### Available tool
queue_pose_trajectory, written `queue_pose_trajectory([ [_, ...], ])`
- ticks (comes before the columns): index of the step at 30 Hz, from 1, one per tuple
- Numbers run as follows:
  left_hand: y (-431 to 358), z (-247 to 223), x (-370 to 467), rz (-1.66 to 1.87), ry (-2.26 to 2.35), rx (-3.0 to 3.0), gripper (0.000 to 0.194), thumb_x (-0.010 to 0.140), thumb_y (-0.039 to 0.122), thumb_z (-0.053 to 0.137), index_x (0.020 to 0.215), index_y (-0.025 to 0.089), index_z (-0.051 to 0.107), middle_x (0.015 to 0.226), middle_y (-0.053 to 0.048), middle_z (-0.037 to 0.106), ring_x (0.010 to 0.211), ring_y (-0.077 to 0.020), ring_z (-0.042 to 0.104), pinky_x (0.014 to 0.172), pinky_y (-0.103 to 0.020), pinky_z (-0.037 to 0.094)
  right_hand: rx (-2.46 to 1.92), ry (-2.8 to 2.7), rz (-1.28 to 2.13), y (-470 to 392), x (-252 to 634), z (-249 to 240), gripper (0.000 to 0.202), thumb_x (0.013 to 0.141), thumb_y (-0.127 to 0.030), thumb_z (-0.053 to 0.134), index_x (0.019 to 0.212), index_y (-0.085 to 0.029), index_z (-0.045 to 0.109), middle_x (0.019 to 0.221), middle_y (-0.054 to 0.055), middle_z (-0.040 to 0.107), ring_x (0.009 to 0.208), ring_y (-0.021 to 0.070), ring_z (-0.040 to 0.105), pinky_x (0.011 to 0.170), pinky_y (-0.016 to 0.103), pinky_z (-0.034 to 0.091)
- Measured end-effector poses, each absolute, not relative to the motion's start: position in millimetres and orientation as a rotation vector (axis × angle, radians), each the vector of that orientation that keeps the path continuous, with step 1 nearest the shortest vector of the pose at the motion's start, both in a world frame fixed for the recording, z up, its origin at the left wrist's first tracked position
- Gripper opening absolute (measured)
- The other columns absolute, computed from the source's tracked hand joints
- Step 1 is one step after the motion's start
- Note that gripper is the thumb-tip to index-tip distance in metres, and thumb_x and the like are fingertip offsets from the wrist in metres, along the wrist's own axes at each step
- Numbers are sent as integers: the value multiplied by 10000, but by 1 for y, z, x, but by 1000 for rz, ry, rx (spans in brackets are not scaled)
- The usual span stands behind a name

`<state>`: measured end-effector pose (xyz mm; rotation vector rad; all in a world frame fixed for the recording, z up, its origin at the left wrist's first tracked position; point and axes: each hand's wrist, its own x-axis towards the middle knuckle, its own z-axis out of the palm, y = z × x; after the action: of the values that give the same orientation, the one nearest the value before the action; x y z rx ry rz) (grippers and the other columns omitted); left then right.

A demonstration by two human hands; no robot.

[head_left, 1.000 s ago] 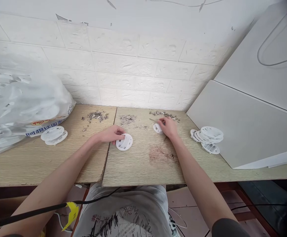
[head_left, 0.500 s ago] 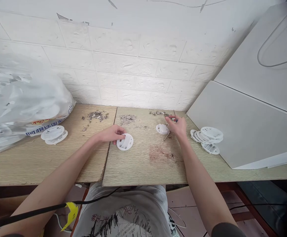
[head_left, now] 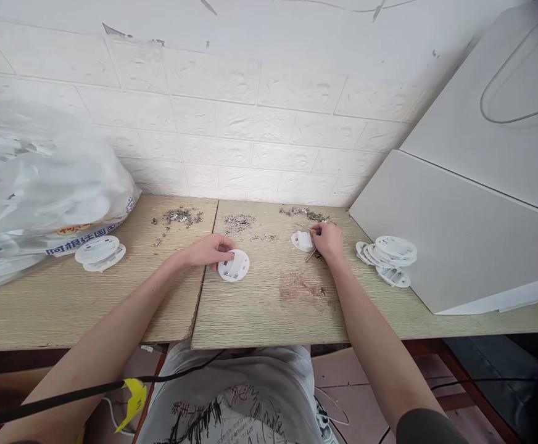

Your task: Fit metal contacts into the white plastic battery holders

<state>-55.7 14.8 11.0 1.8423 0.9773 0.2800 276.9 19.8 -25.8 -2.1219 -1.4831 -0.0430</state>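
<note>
My left hand (head_left: 216,250) is closed on the left edge of a round white plastic disc (head_left: 234,266) that bears a raised rectangular housing; its thumb rests on top. My right hand (head_left: 328,239) is curled with the fingertips together at the right edge of a second white disc (head_left: 302,241) on the table. From its fingers a thin metal-shafted tool (head_left: 302,227) points left along the far side of that disc; the hand hides its handle. A short metal rod (head_left: 311,255) sticks out below the same disc.
Piles of small metal parts (head_left: 238,222) lie along the wall, with more metal parts (head_left: 182,216) to the left. White discs are stacked at left (head_left: 97,249) and right (head_left: 395,249). A stuffed plastic bag (head_left: 60,185) stands far left; a white panel (head_left: 472,246) leans at right.
My right hand has turned and come down towards the disc. The tool's shaft, upright before, now points left, and its blue-red handle has gone out of sight. My left hand stays still.
</note>
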Motion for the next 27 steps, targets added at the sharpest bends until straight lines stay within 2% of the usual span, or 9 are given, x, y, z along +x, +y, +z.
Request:
queue_pose_trajectory([
  [5, 14, 12, -55, 298, 972, 1830, 261, 722, 359, 649, 850, 132, 659, 682, -36, 649, 574, -134, 577, 438, -202, 437, -1996, -1387, -101, 18, 273, -19, 228, 770, -248, 550, 887, -150, 719, 987, 133, 643, 836, 223, 603, 761, 341, 450],
  [9, 13, 7, -53, 401, 951, 1807, 268, 749, 365, 638, 877, 130, 640, 725, -47, 647, 554, -125, 578, 450, -221, 469, -1784, -1427, -88, 12, 259, -11, 224, 786, -240, 506, 876, -144, 687, 877, 98, 672, 795, 204, 589, 779, 330, 439],
  [13, 13, -1, -47, 559, 889, 1730, 277, 775, 364, 637, 922, 129, 627, 775, -49, 643, 570, -112, 585, 517, -246, 519, -1575, -1459, 72, 3, 236, -7, 263, 796, -265, 500, 988, -156, 643, 746, 42, 651, 640, 165, 542, 670, 297, 431],
  [17, 11, -3, -41, 680, 791, 1576, 276, 759, 362, 669, 905, 130, 631, 849, -66, 670, 740, -165, 649, 652, -304, 559, -1457, -1499, 329, -4, 217, -6, 275, 793, -400, 561, 829, -155, 681, 821, 72, 685, 702, 175, 569, 660, 302, 432],
  [22, 11, -3, -40, 761, 728, 1510, 216, 705, 281, 724, 860, 141, 667, 925, -68, 707, 900, -196, 663, 835, -347, 528, -1377, -1558, 522, -11, 205, -4, 319, 772, -387, 615, 990, -172, 702, 962, 78, 714, 714, 159, 565, 686, 307, 446],
  [27, 13, -7, -39, 753, 701, 1442, 219, 646, 238, 771, 809, 136, 668, 935, -78, 719, 942, -208, 663, 874, -361, 508, -1300, -1701, 476, -19, 191, -3, 244, 819, -351, 586, 947, -185, 712, 899, 65, 708, 724, 156, 572, 674, 295, 438],
])
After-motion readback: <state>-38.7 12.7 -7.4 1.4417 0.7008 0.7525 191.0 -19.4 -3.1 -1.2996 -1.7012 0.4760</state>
